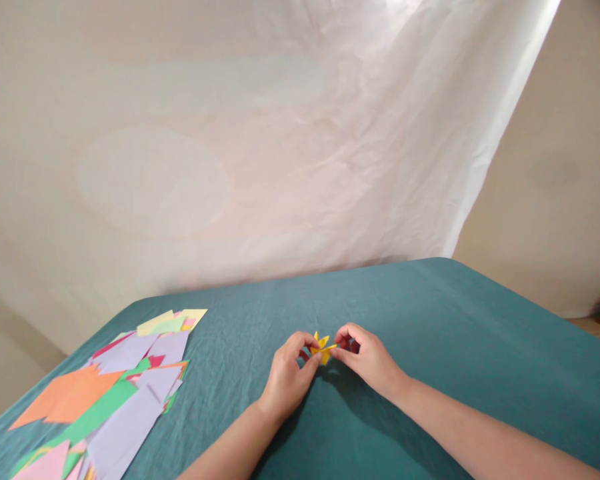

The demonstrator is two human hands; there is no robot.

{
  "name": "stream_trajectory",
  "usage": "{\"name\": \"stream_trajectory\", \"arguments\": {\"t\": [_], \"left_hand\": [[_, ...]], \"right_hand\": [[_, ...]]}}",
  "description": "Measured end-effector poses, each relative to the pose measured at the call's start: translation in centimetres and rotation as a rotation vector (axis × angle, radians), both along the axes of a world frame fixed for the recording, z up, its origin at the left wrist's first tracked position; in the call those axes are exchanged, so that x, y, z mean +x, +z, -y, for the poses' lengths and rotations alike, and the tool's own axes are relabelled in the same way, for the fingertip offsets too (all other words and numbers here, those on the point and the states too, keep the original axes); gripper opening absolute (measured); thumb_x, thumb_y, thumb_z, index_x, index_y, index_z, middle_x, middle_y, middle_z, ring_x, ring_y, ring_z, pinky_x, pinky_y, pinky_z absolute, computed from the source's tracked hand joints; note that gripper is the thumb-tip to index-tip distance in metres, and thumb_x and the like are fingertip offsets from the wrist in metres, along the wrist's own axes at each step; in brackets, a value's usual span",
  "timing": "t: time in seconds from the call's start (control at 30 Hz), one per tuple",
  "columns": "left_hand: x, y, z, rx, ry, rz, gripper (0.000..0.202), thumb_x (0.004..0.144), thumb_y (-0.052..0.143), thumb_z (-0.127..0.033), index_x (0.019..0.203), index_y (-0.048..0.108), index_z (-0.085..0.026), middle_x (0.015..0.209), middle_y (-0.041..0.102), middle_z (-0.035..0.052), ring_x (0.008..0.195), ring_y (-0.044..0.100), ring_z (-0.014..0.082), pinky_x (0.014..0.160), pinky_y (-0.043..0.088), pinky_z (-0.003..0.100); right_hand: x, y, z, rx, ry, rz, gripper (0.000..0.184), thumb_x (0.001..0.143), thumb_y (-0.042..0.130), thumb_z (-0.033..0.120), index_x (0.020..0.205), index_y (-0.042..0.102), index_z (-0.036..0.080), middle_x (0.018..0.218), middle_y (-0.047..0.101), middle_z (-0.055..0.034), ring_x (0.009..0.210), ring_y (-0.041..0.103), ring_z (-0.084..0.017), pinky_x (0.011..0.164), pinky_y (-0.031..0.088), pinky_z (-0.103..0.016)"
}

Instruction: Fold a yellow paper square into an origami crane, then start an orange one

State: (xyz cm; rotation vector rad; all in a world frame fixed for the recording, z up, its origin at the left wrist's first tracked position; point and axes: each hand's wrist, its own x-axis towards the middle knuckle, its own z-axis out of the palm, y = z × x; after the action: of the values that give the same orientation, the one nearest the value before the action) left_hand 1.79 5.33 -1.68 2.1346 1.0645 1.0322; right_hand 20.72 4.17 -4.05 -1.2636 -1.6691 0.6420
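Note:
A small folded yellow paper piece (323, 346) with pointed tips is held just above the teal tablecloth (430, 320), near its middle. My left hand (290, 377) pinches its left side with thumb and fingers closed. From the other side, my right hand (364, 357) pinches its right edge, fingers curled; something red shows between those fingers, too small to name. Both forearms reach in from the bottom of the head view.
A loose pile of coloured paper sheets (115, 393) in lilac, orange, green, yellow and pink lies at the table's left front. A white crumpled sheet backdrop (260, 147) hangs behind the table's far edge. A beige wall (560, 167) stands at the right.

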Motion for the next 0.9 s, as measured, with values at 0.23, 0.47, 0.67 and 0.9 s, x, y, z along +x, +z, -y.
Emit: {"name": "stream_trajectory", "arguments": {"t": [0.23, 0.47, 0.67, 0.9], "left_hand": [[0.00, 0.39, 0.35, 0.089, -0.060, -0.024, 0.013, 0.085, 0.051, -0.013, 0.091, 0.058, -0.022, 0.092, 0.059, 0.0029, 0.085, 0.057, 0.0153, 0.078, 0.045, 0.025], [-0.05, 0.75, 0.81, 0.138, -0.084, -0.083, 0.022, 0.086, 0.048, -0.012, 0.099, 0.060, -0.025, 0.099, 0.058, 0.0046, 0.094, 0.057, 0.0169, 0.085, 0.045, 0.027], [-0.09, 0.23, 0.63, 0.200, -0.070, -0.109, 0.024, 0.089, 0.046, -0.013, 0.103, 0.062, -0.025, 0.098, 0.058, 0.0046, 0.093, 0.057, 0.0164, 0.084, 0.046, 0.028], [-0.10, 0.00, 0.52, 0.224, -0.038, -0.115, 0.024, 0.088, 0.047, -0.012, 0.101, 0.062, -0.025, 0.099, 0.057, 0.0041, 0.092, 0.057, 0.0153, 0.084, 0.046, 0.027]], "right_hand": [[-0.13, 0.49, 0.22, 0.002, 0.000, -0.082, 0.020, 0.075, 0.068, 0.026, 0.088, 0.055, 0.020, 0.076, 0.058, 0.0025, 0.065, 0.054, -0.013, 0.058, 0.042, -0.023], [-0.20, 0.81, 0.32, -0.038, 0.103, -0.101, 0.012, 0.080, 0.064, 0.030, 0.081, 0.062, 0.019, 0.074, 0.059, 0.0010, 0.067, 0.053, -0.013, 0.060, 0.040, -0.023], [-0.09, 0.65, 0.22, -0.167, 0.124, -0.212, 0.017, 0.079, 0.064, 0.033, 0.084, 0.063, 0.017, 0.075, 0.063, -0.0002, 0.069, 0.055, -0.014, 0.064, 0.042, -0.024], [-0.05, 0.16, -0.15, -0.198, 0.104, -0.242, 0.018, 0.078, 0.064, 0.034, 0.079, 0.060, 0.017, 0.072, 0.061, 0.0007, 0.064, 0.052, -0.013, 0.063, 0.041, -0.024]]}}
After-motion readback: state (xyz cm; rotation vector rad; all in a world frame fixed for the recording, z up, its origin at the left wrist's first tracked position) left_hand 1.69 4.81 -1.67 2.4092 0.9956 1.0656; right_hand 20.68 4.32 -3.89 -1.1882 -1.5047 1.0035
